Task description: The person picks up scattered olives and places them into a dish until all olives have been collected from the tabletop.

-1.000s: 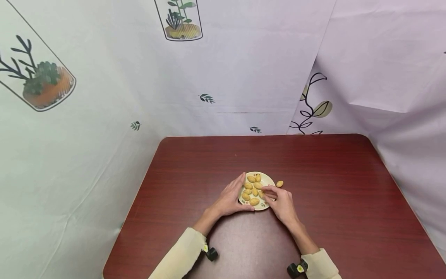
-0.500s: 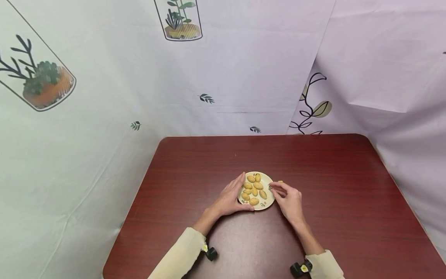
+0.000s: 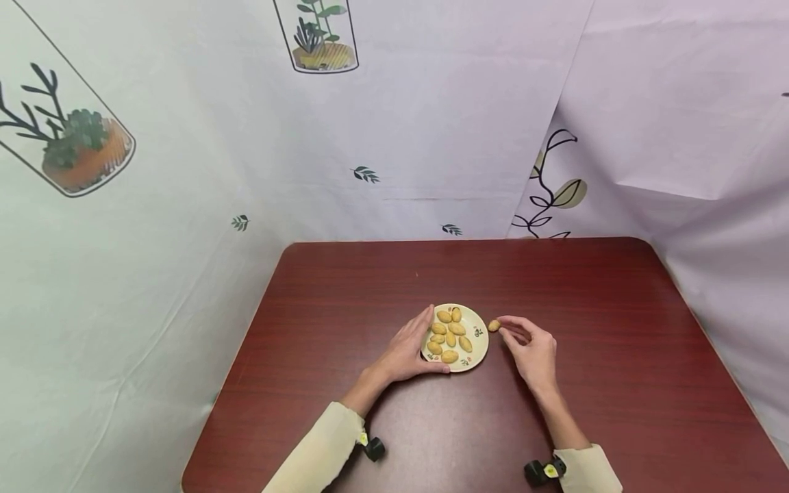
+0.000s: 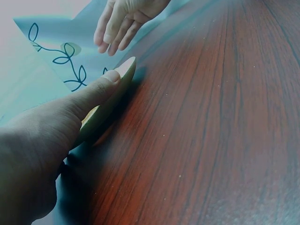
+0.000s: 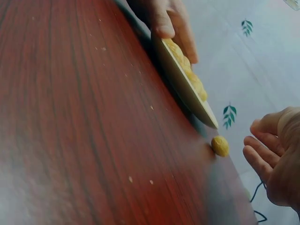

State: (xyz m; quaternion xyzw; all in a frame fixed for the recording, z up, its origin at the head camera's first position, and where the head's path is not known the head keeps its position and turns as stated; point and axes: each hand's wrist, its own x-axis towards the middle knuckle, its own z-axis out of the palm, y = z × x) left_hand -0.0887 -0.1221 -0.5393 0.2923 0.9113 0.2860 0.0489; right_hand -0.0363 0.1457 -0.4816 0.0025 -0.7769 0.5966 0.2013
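My left hand (image 3: 403, 352) holds a small cream plate (image 3: 477, 349) with a printed pattern, its fingers along the left rim and its thumb on the near rim. In the left wrist view the thumb presses on the rim of the plate (image 4: 126, 70). Several small oval yellow-brown pieces (image 3: 456, 329), nut-like in look, lie on the plate. One more such piece (image 3: 494, 325) lies on the table just right of the rim. Beside it is my right hand (image 3: 533, 349), fingers bent loosely; the right wrist view shows a gap between that hand (image 5: 276, 150) and the loose piece (image 5: 220, 146).
The dark red wood-grain table (image 3: 345, 287) has rounded corners at the back. Pale fabric (image 3: 431, 137) with printed plants and jars hangs behind it and along its sides. Each wrist carries a small black camera (image 3: 374, 449).
My right hand has drawn away from over the plate to the right, beyond the loose piece. One piece it was touching stays on the plate. The left hand and plate have not moved.
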